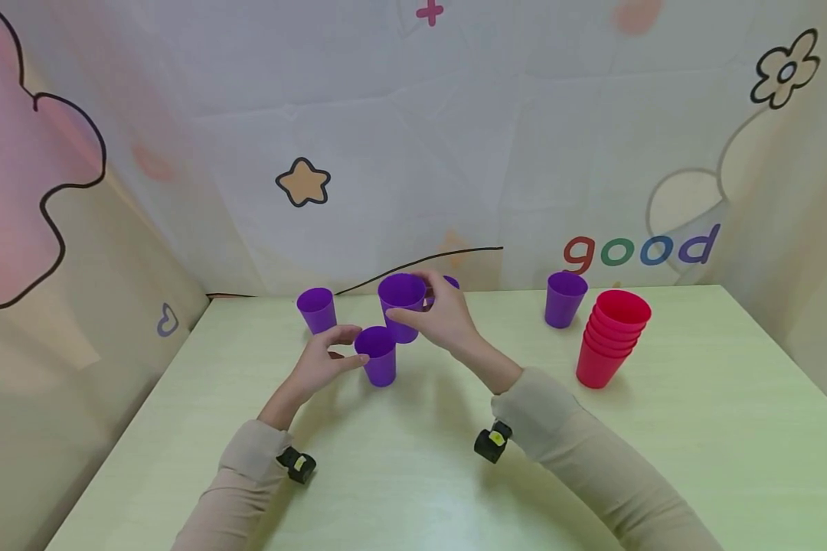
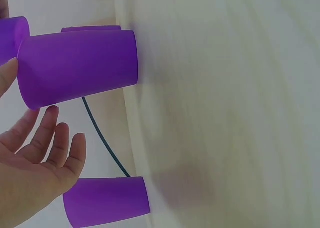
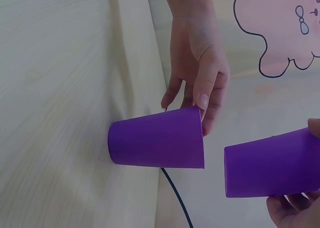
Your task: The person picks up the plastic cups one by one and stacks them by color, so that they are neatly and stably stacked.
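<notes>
A purple cup (image 1: 379, 361) stands upright on the table in the head view's middle. My left hand (image 1: 324, 362) holds it near the rim, thumb on the near side and fingers round the left. In the right wrist view the left thumb (image 3: 204, 90) lies at this cup's rim. My right hand (image 1: 444, 315) grips a second purple cup (image 3: 272, 168), raised with its base above the standing cup's rim. Another purple cup (image 1: 317, 310) stands behind the left hand. Mostly hidden behind the right hand is one more purple cup (image 1: 450, 282).
On the right side of the table stand a purple cup (image 1: 565, 300) and a leaning-looking stack of several red cups (image 1: 609, 340). A printed curtain (image 1: 400, 153) hangs behind the pale table (image 1: 400, 474) and along its sides.
</notes>
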`<action>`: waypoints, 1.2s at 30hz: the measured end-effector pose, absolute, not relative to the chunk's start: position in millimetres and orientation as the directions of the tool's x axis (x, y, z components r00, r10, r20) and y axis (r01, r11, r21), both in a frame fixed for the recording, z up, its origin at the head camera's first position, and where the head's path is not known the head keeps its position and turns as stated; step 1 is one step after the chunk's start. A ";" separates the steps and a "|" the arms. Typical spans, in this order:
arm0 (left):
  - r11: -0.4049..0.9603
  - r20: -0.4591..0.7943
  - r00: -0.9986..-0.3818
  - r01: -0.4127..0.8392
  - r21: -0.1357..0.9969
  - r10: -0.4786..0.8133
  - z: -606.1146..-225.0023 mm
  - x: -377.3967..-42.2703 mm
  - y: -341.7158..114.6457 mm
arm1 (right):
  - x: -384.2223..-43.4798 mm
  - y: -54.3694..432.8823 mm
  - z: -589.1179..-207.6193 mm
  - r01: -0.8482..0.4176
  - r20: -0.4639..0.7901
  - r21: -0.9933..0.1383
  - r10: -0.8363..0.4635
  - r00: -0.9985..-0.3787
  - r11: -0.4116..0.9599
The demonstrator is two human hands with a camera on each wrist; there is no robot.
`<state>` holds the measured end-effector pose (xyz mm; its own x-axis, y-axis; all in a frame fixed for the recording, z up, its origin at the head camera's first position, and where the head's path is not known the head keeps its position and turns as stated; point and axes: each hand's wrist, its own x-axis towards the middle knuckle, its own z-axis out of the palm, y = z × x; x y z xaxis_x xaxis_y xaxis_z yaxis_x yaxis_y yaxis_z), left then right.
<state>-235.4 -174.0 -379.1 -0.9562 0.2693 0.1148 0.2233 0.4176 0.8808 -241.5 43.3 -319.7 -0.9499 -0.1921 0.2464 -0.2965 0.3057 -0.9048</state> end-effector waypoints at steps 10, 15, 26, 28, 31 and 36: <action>0.422 0.117 -0.952 0.234 0.876 0.284 -365.2 -223.6 -170.5 | -241.3 31.2 -318.6 -0.324 0.254 -0.897 -0.249 -0.935 0.300; 0.435 0.101 -0.954 0.220 0.873 0.281 -364.7 -224.4 -170.6 | -242.4 27.7 -318.8 -0.335 0.255 -0.889 -0.269 -0.929 0.313; 0.443 0.112 -0.958 0.223 0.868 0.263 -395.1 -248.4 -180.2 | -255.2 27.5 -324.2 -0.372 0.245 -0.889 -0.406 -0.880 0.268; 0.446 0.116 -0.958 0.228 0.865 0.263 -395.5 -248.9 -180.5 | -257.5 28.6 -324.6 -0.372 0.234 -0.889 -0.434 -0.870 0.267; 0.447 0.119 -0.957 0.231 0.864 0.264 -395.2 -248.4 -180.4 | -261.1 30.4 -324.8 -0.384 0.229 -0.886 -0.476 -0.849 0.259; 0.445 0.119 -0.958 0.228 0.866 0.260 -394.3 -247.2 -179.9 | -266.2 32.1 -324.2 -0.411 0.226 -0.874 -0.532 -0.816 0.260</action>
<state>-247.2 -179.9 -394.3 -0.9583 0.2597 0.1194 0.2284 0.4448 0.8660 -266.2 32.1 -324.2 -0.8160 -0.5322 0.2256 -0.4110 0.2598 -0.8738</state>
